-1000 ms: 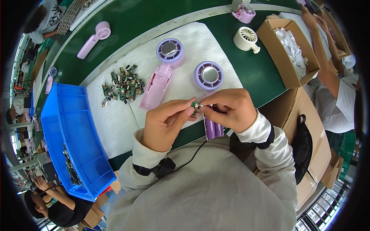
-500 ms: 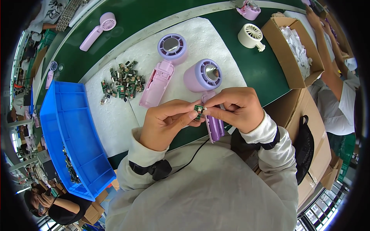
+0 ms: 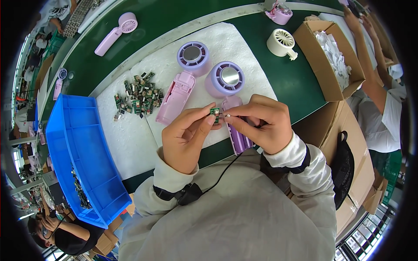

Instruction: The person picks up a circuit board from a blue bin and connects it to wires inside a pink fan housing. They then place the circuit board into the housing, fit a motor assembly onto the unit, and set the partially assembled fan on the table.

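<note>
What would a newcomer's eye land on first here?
Probably the big blue bin at the left, beside the white foam sheet. Then the two lilac fan heads above centre, and the pile of green circuit boards to their left. Near centre, the left hand pinches a small green board, the right hand a small white piece.

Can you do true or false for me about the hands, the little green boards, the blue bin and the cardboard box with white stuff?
1. The left hand holds a small green circuit board. True.
2. The right hand holds a purple fan head. False: its fingertips pinch a small white part.
3. A pile of circuit boards lies on the white foam surface. True.
4. The blue bin is to the right of the white foam surface. False: it is to the left.
5. The open cardboard box holds white pieces. True.
</note>
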`<move>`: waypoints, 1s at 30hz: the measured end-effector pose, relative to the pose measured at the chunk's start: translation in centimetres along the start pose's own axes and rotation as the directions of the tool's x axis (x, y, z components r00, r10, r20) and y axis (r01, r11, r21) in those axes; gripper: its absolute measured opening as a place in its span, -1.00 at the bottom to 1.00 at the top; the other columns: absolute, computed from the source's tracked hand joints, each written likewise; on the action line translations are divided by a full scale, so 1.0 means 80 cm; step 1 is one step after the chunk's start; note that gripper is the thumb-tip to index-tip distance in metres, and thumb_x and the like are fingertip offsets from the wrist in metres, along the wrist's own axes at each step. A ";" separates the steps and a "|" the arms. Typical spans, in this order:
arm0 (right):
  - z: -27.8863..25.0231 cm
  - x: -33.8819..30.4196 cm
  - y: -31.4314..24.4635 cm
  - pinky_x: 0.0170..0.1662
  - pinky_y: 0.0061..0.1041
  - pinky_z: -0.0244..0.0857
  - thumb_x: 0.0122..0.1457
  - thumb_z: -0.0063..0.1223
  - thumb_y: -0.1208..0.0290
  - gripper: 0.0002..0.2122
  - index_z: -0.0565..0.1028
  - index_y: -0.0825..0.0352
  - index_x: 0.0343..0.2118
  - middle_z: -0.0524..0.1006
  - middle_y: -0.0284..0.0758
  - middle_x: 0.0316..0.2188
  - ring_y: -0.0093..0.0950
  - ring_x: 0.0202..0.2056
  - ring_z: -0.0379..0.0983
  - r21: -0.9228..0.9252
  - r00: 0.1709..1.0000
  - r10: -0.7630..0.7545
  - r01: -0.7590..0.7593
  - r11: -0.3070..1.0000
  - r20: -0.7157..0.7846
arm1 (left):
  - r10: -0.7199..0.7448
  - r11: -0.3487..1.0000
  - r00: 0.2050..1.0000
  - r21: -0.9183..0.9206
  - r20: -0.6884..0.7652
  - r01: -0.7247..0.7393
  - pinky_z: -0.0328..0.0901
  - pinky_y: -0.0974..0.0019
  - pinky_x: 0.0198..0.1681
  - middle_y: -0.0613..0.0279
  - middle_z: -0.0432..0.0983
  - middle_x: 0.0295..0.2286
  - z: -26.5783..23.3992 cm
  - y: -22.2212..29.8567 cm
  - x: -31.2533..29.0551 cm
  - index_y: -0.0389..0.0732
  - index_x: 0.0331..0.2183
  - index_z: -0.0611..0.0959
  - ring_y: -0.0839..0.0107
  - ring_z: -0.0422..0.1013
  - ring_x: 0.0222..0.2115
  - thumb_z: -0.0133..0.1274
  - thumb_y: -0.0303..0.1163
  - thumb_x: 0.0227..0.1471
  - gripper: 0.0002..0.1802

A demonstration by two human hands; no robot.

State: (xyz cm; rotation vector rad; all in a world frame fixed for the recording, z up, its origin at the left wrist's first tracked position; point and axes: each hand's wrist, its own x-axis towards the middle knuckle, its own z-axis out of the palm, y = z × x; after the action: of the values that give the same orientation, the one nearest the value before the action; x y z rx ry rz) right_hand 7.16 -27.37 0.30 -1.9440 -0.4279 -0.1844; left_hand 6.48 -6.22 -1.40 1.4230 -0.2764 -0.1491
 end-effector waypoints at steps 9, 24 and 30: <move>-0.001 -0.001 -0.001 -0.52 -0.57 0.06 0.03 0.37 0.59 -0.81 0.72 0.29 -0.24 0.34 -0.44 -0.58 -0.64 -0.59 0.19 -0.001 1.000 -0.019 0.019 1.000 0.009 | -0.029 1.000 0.999 -0.006 -0.027 0.029 0.53 0.24 0.01 -0.02 0.53 -0.08 0.003 0.002 -0.002 -0.40 0.06 0.58 0.24 0.59 -0.11 0.04 -0.61 0.27 -0.67; 0.008 -0.006 -0.001 -0.58 -0.48 0.19 -0.07 0.36 0.60 -0.78 0.66 0.34 -0.30 0.38 -0.40 -0.57 -0.47 -0.60 0.35 -0.477 0.898 -0.436 0.362 0.800 -0.050 | 0.193 0.893 0.981 0.420 -0.034 -0.161 0.44 0.35 -0.17 0.04 0.62 -0.20 0.014 0.016 -0.002 -0.31 -0.04 0.70 0.33 0.58 -0.27 0.10 -0.66 0.19 -0.70; 0.006 -0.009 -0.005 -0.59 -0.51 0.17 -0.06 0.39 0.59 -0.79 0.70 0.31 -0.30 0.38 -0.41 -0.59 -0.53 -0.62 0.31 -0.435 0.914 -0.396 0.322 0.841 -0.090 | 0.249 0.885 0.968 0.411 -0.016 -0.221 0.45 0.35 -0.16 0.03 0.62 -0.17 0.011 0.014 -0.002 -0.31 -0.04 0.70 0.31 0.59 -0.25 0.11 -0.65 0.19 -0.71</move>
State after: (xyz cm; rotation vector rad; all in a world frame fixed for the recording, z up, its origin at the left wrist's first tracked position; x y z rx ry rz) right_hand 6.31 -26.92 0.25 -2.2177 -0.6797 -0.7419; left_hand 5.99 -6.82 -0.21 1.7900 -0.4398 0.1684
